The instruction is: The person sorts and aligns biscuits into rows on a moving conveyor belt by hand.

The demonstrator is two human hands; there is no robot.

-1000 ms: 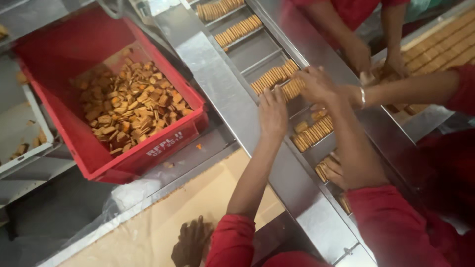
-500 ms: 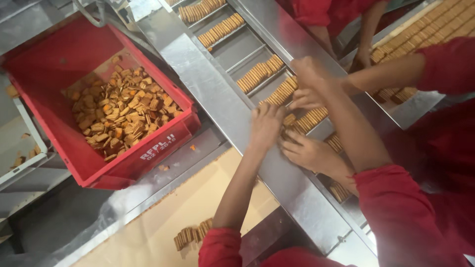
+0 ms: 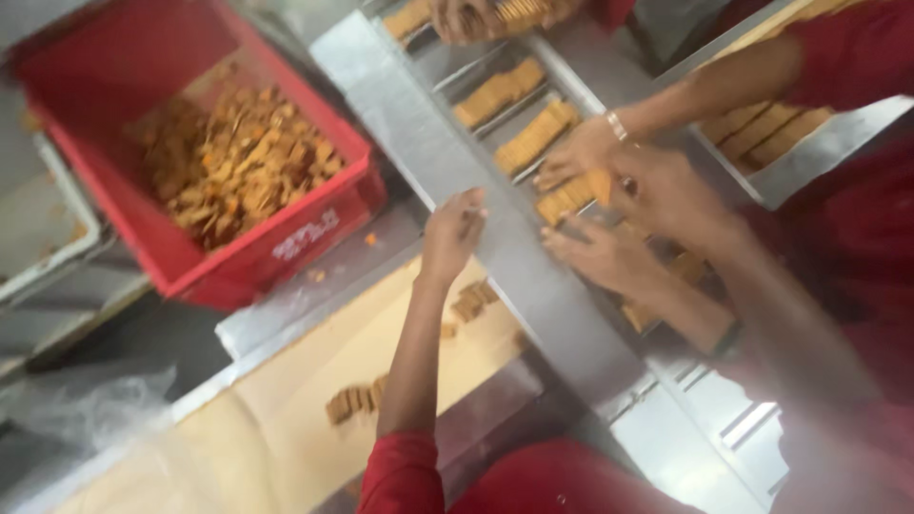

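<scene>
My left hand [image 3: 453, 234] reaches up from the bottom and rests on the flat steel side rail [image 3: 419, 124] of a conveyor, fingers loose, with nothing in it. My right hand [image 3: 668, 190] comes in blurred from the lower right and hovers over rows of brown biscuits [image 3: 533, 138] standing on edge in the conveyor lanes. A short biscuit stack [image 3: 569, 198] lies just at its fingertips, and its grip is hidden by blur. A co-worker's hand with a bracelet [image 3: 583, 152] touches the same rows. Another hand [image 3: 609, 259] lies just below mine.
A red crate [image 3: 314, 233] of loose broken biscuits stands at the upper left. Below the rail, a cream-coloured surface [image 3: 286, 419] carries small biscuit stacks [image 3: 354, 400]. A steel tray of biscuit rows [image 3: 762, 133] sits at the right. Another person's hands [image 3: 466, 14] work at the top.
My left hand has drawn back from the biscuit lanes onto the steel rail. My right hand has shifted up along the lanes. The view has swung.
</scene>
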